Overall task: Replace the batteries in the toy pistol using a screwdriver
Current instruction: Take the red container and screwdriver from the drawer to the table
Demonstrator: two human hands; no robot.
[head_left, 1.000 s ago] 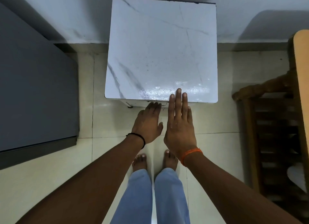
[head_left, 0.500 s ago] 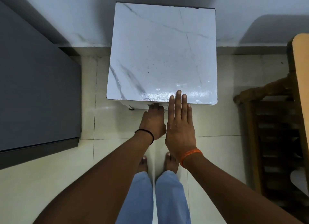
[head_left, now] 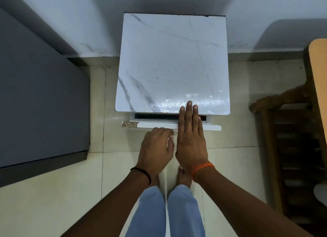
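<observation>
Gripping: left hand (head_left: pixel 155 148) curled on drawer (head_left: pixel 169 125) front at counter (head_left: pixel 173 63) near edge.
Right hand (head_left: pixel 192 141): flat, fingers straight, fingertips on counter's near edge.

Glossy marble-look tabletop (head_left: pixel 173 63), chipped drawer front (head_left: pixel 159 125), wooden chair (head_left: pixel 290 130)

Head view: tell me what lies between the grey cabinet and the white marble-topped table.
Only bare cream floor tile shows between the grey cabinet and the white marble-topped table, seen in the head view.

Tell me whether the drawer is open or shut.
Partly open: the drawer front stands out from under the tabletop, with a dark gap behind it. Contents hidden.
</observation>
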